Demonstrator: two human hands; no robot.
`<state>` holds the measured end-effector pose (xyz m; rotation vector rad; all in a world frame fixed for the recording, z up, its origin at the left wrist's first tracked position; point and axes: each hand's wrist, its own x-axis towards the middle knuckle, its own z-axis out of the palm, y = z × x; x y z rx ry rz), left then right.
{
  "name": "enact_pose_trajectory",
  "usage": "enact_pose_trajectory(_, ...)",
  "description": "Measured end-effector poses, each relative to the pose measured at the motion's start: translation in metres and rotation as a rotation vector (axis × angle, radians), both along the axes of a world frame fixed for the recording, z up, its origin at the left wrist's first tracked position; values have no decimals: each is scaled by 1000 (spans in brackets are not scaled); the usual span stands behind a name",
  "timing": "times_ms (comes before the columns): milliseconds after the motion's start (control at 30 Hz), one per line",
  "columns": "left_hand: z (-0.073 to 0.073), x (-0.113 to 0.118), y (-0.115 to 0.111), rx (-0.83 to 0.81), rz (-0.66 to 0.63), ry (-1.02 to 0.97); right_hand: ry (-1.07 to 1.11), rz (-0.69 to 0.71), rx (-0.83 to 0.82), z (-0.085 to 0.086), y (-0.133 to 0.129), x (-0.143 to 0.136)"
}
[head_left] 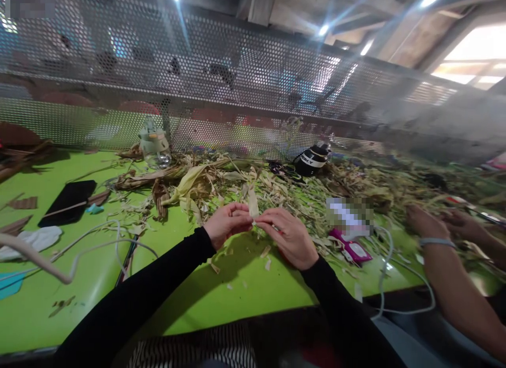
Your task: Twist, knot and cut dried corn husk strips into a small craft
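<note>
My left hand (228,224) and right hand (291,238) meet above the green table (197,307) — fingertips of both pinched closed on the lower end of a pale husk strip (253,201), which points upward between them. Loose husk scraps (284,191) lie just beyond; black phone (68,203) well apart, left.

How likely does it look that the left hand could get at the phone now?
Probably yes: a thin strip lies across the phone, but nothing tall stands between, though the left hand is busy with husk.
</note>
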<state>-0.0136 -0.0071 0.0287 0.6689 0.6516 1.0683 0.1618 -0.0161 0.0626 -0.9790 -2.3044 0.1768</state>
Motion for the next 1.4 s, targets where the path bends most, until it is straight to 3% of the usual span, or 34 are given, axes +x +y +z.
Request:
enact_pose_trajectory(167, 1, 5, -5, 31, 49, 10, 91, -75, -59, 0, -2, -8)
enact_pose_trajectory(400, -5, 11, -6, 205, 102, 13, 149, -154, -70, -1, -5, -12)
enact_pose_trajectory(733, -6, 13, -8, 177, 161, -25, 370, -137, -257, -10, -5, -16)
enact_pose_trajectory(867, -3, 11, -8, 67, 157, -73, 320, -93, -168, -8, -5, -15)
enact_pose_trajectory(1000, 4, 8, -9, -48, 129, -95, 172, 12, 63, -6, -4, -6)
enact_pose_trajectory(1100, 6, 7, -9, -80, 99, -80, 86, 8, 172, -5, -4, -1)
enact_pose_trajectory(1267, 2, 7, -8, -88, 7, -71, -9, 9, 193, -3, -1, 1)
enact_pose_trajectory(1400, 0, 9, -9, -86, 14, -66, -97, 13, 199, -1, 0, 1)
